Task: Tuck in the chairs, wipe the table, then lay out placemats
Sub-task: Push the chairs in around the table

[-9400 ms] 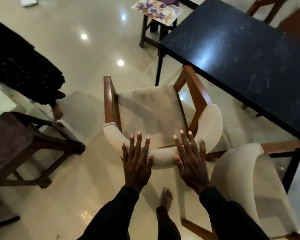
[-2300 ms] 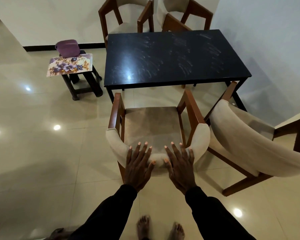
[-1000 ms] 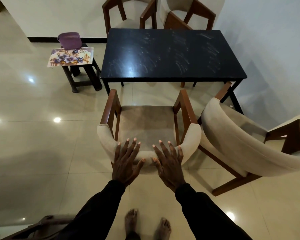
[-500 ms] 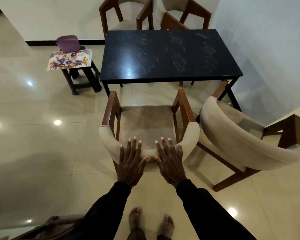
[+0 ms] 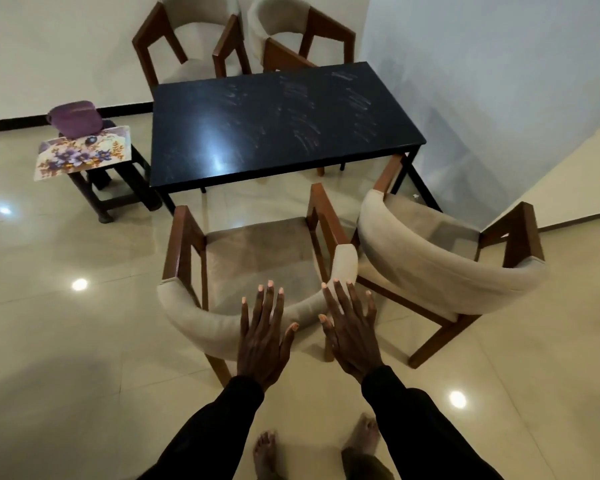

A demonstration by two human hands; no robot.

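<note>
A glossy floor [image 5: 66,341] of large cream tiles is spreading across the room, throwing back round spots of ceiling light. On it a rectangular table [image 5: 274,126] is standing, its flat black top shining and showing pale smear marks, its thin dark legs running straight down. Four chairs of one make are sitting around it, each with a brown wooden frame, angular arms and a curved backrest padded in soft beige cloth. Two far chairs [image 5: 187,39] are standing side by side beyond the table's far edge. A right chair [image 5: 447,271] is sitting turned at a slant off the table's near right corner. The near chair [image 5: 257,258] is facing the table's near edge, its seat out in the open and short of the tabletop.

Left of the table a small dark wooden stool [image 5: 118,188] is carrying flat placemats [image 5: 80,154] printed with purple flowers, with a rounded purple pouch [image 5: 75,117] sitting on their far side.

The left hand [image 5: 262,344] is lying flat over the near chair's rounded backrest, fingers straight and slightly spread, gripping nothing. The right hand [image 5: 352,337] is reaching just beside it toward the backrest's right end, likewise flat and splayed; how firmly it is touching cannot be told. The seat is lying beyond both sets of fingertips. Bare feet [image 5: 265,452] are standing below.
</note>
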